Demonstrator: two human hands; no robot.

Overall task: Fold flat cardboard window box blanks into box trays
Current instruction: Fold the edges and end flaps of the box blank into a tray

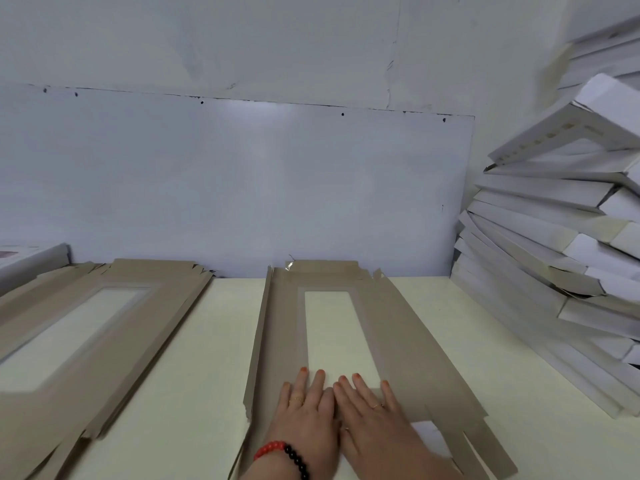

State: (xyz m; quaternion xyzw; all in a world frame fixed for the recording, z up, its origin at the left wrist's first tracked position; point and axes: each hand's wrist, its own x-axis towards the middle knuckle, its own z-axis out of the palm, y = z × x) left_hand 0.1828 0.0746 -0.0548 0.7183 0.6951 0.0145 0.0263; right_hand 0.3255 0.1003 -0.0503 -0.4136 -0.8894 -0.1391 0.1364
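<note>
Pale wall panelling (242,181) backs your cream bench (214,341), where a stack of flat brown window blanks (104,327) lies at the left, well apart from the work. At centre, one brown blank (391,327) lies flat with its left side flap (258,341) tilted up, and your left hand (306,407), a red and black bead bracelet (284,453) on its wrist, presses straight, slightly spread fingers on the blank's near end beside your right hand (374,410), laid flat the same way, the two touching. Folded white trays (554,258) pile high against the wall at the right.
</note>
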